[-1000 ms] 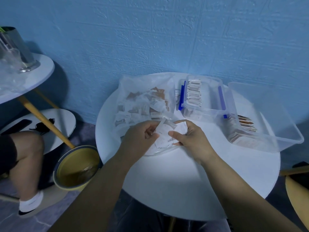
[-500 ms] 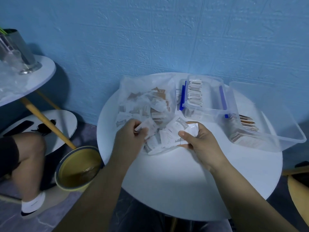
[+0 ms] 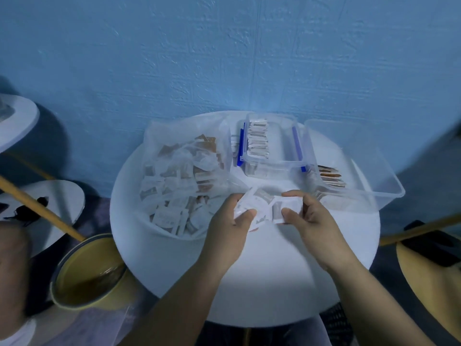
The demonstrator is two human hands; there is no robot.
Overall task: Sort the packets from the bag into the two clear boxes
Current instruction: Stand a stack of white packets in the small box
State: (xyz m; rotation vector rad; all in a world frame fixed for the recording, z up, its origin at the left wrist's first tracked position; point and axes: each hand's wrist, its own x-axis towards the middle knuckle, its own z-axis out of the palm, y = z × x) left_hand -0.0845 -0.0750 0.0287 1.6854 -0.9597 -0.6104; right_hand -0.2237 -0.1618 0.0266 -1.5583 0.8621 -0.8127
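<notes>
A clear plastic bag [image 3: 179, 156] full of white and brown packets lies on the left of the round white table [image 3: 262, 283]. My left hand [image 3: 230, 226] and my right hand [image 3: 308, 216] are side by side above the table's middle, each pinching white packets [image 3: 262, 206] between thumb and fingers. Behind them stands a small clear box [image 3: 287, 156] with blue clips, holding a row of white packets. To the right is a larger clear box [image 3: 369, 171] with brown packets at its left end.
A blue wall runs close behind the table. A yellow bucket [image 3: 87, 273] stands on the floor at the left, beside a wooden table leg [image 3: 42, 208]. A second white table [image 3: 17, 118] is at far left, and a person's leg [image 3: 12, 265] shows at the left edge.
Both hands have moved right, out of the bag's mouth to the table's middle, carrying white packets. The camera has tilted so the table sits lower in view.
</notes>
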